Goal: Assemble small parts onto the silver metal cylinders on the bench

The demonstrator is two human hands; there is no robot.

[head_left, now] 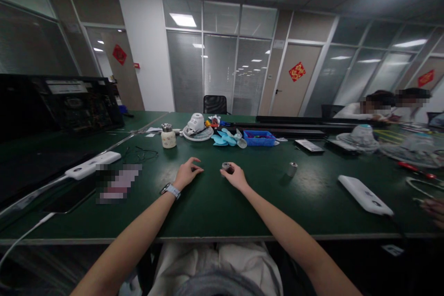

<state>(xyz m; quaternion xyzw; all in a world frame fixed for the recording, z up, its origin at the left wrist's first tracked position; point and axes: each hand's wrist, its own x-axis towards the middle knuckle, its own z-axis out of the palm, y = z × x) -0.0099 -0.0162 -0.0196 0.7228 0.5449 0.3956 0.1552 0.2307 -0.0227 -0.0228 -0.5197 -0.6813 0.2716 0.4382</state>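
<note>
Near the middle of the green table point(208, 212), my right hand point(237, 176) has its thumb and fingers around a small metal cylinder point(226, 166), whose round top faces up. To its left, my left hand point(188, 173) hovers low over the tabletop with thumb and fingers apart and nothing between them. A watch sits on that wrist. Another metal cylinder point(292, 169) stands by itself to the right of my right hand.
White power strips point(93, 165) point(365, 195) lie left and right. Behind are a cream flask point(168, 137), a white fan part point(197, 132), light blue blades point(225, 137) and a blue basket point(259, 142). An open computer case stands left; people sit far right.
</note>
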